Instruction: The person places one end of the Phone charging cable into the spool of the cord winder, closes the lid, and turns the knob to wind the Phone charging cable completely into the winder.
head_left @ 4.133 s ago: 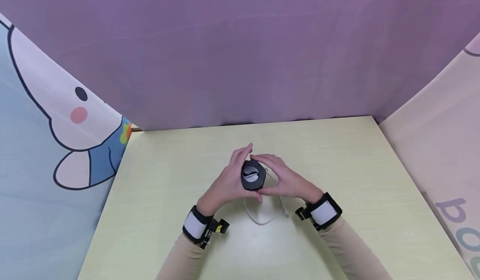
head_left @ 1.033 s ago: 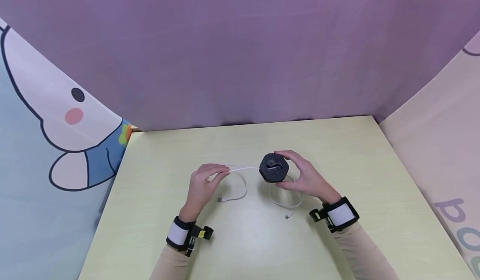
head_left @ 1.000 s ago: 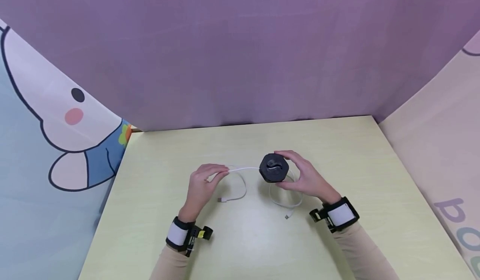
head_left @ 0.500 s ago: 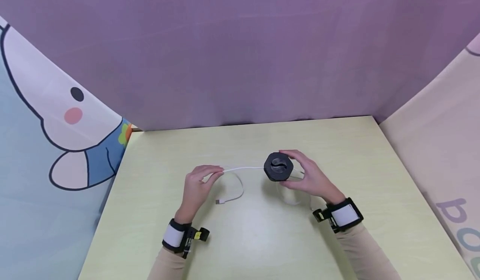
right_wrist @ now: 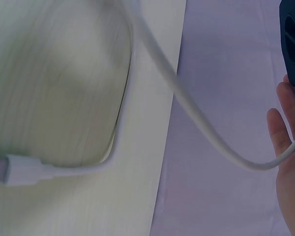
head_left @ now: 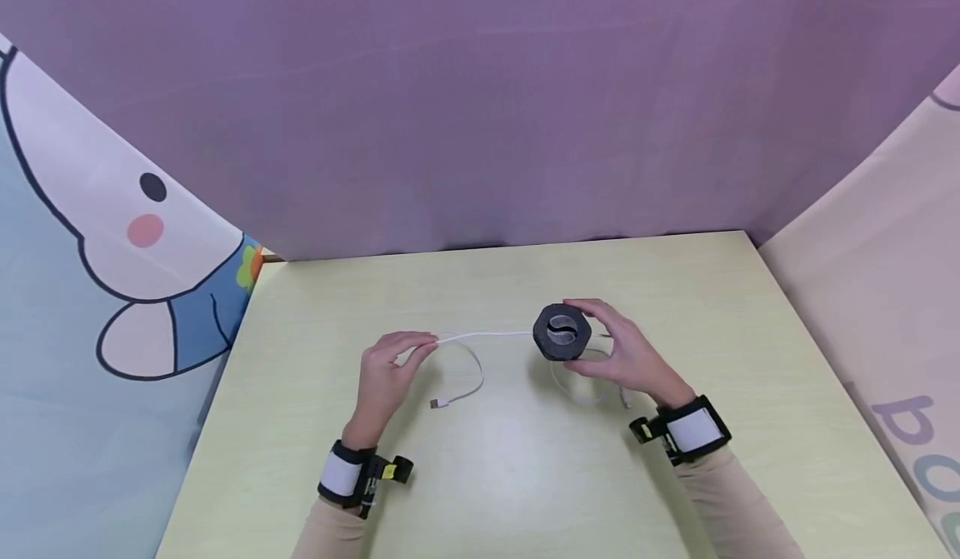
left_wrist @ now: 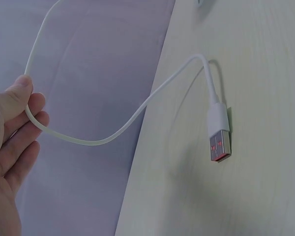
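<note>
Over the table my left hand (head_left: 381, 384) pinches a white USB cable (head_left: 483, 334) between thumb and fingers. From there the cable runs nearly straight to a black hexagonal cable winder (head_left: 562, 332) with an S-shaped slot in its round centre. My right hand (head_left: 633, 359) holds the winder by its rim, thumb below and fingers above. In the left wrist view, the cable's USB-A plug (left_wrist: 218, 129) hangs down beside the pinching fingers. The right wrist view shows the other plug (right_wrist: 19, 169) on a looped length of cable; only part of the winder (right_wrist: 291, 44) shows there.
A pale wood table (head_left: 495, 492) lies beneath both hands. Behind it rises a purple cloth wall (head_left: 480, 126). Printed cloth panels stand at the left (head_left: 142, 292) and right (head_left: 877, 292).
Four seconds ago both hands were together around the winder. Since then my left hand has taken the cable and moved left, while my right hand has carried the winder right, stretching the cable.
</note>
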{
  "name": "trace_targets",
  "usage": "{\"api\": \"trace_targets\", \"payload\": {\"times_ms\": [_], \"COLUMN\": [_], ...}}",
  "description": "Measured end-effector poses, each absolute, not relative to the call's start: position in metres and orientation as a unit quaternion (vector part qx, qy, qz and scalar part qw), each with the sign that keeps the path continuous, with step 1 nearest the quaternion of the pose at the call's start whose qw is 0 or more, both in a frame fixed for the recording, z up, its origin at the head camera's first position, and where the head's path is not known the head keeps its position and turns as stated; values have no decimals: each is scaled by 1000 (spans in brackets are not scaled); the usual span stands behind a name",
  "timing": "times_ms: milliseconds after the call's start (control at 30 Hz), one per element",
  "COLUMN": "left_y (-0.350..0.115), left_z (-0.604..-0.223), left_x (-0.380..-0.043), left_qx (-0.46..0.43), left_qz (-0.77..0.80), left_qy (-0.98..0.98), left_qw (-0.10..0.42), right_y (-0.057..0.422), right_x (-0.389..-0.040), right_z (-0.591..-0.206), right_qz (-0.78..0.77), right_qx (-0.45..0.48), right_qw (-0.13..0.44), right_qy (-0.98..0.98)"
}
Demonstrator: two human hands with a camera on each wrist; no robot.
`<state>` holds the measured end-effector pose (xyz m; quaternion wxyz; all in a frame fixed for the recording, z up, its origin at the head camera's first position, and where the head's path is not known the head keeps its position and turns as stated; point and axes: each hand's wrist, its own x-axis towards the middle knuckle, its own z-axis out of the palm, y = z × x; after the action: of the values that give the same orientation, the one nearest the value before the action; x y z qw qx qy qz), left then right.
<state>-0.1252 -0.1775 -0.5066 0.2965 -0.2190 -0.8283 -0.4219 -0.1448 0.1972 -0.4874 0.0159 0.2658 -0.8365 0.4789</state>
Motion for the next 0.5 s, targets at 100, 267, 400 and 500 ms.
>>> {"api": "trace_targets", "payload": {"times_ms": [100, 267, 400, 500], "left_y": [-179, -179, -179, -177], "left_z": [-507, -509, -510, -512], "left_x": [-124, -123, -121, -120], "left_qx": [-215, -215, -220, -223], "left_qz": [-423, -424, -430, -436], "left_qy": [-830, -832, -836, -841], "left_qw": [294, 285, 259, 231], "right_y": [198, 198, 197, 195], "right_x": [-145, -143, -143, -143], "right_z": [-487, -486, -487, -486], "right_qz": [480, 485, 489, 483], "right_qx": [263, 261, 257, 261], "right_qw": [16, 11, 7, 11], "right_qy": [-837, -835, -834, -836]}}
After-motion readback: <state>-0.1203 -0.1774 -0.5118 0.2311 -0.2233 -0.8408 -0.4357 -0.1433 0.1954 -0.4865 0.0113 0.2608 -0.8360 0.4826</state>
